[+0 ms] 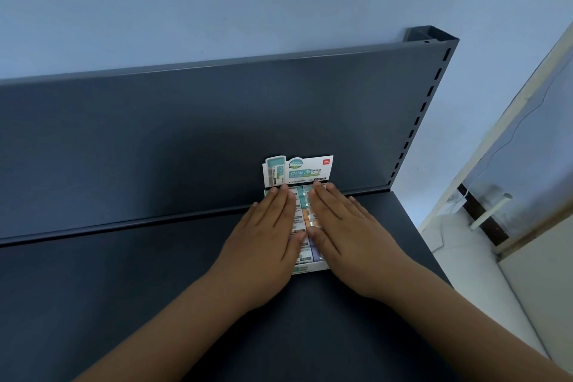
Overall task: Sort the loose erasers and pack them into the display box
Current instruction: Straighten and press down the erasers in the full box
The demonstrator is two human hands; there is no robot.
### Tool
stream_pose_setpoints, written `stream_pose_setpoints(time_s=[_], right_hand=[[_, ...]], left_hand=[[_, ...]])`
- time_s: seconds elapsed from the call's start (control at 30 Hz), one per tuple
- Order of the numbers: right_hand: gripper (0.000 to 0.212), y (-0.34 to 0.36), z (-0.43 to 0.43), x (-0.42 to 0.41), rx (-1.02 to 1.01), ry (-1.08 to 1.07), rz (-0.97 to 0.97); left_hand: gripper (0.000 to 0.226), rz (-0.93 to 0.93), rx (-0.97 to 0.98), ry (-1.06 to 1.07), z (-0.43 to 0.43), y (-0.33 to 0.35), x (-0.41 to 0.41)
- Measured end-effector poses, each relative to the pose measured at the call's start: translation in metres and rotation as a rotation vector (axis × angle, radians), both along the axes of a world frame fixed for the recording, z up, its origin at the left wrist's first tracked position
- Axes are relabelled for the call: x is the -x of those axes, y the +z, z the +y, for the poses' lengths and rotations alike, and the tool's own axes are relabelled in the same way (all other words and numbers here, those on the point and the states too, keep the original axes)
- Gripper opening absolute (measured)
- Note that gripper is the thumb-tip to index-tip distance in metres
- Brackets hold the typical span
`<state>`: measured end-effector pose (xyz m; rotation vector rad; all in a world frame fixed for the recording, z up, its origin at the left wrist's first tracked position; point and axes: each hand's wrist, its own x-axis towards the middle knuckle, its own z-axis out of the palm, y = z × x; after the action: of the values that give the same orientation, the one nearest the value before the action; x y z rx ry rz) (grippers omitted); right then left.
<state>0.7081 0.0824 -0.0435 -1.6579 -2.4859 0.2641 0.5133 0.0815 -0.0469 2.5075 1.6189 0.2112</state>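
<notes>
- Dark shelf [124, 288] carried the display box [310, 270], set toward its right end.
- Left hand [266, 236] and right hand [344, 226] lay flat on the packed erasers [305, 217], fingers straight, grasping nothing, thumbs nearly meeting.
- Erasers filled the box in rows; teal, orange and lilac sleeves showed between the hands.
- Printed header card [299, 170] stood upright at the far edge, against the back panel [155, 149].

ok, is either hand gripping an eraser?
No, the left hand and right hand both lie flat with straight fingers on the erasers in the display box.
</notes>
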Motion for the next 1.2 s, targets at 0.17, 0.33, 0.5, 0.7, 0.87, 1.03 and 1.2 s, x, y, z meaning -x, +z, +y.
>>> stream_pose_setpoints(time_s=[0.17, 0.33, 0.5, 0.7, 0.87, 1.03, 1.2], right_hand=[[0.075, -0.003, -0.006, 0.006, -0.074, -0.031, -0.014], [0.074, -0.004, -0.009, 0.007, -0.110, -0.035, 0.000], [0.073, -0.004, -0.008, 0.004, -0.101, -0.038, -0.003], [0.073, -0.004, -0.008, 0.003, -0.091, -0.034, 0.032], [0.070, -0.006, -0.007, 0.001, -0.053, -0.019, 0.101], [0.076, 0.001, -0.012, -0.009, 0.061, -0.025, 0.471], [0.109, 0.000, -0.019, -0.029, 0.270, -0.064, 0.338]], left_hand=[[0.066, -0.032, -0.057, 0.000, -0.004, -0.004, 0.000], [0.073, -0.038, -0.073, -0.001, -0.006, -0.006, 0.001], [0.075, -0.048, -0.077, 0.003, -0.005, -0.006, 0.001], [0.072, -0.077, -0.079, 0.010, -0.004, -0.008, 0.002], [0.073, -0.077, -0.079, 0.011, -0.005, -0.008, 0.002], [0.083, -0.349, -0.012, 0.115, -0.017, -0.009, 0.006], [0.092, -0.443, 0.068, 0.090, -0.025, -0.003, 0.014]])
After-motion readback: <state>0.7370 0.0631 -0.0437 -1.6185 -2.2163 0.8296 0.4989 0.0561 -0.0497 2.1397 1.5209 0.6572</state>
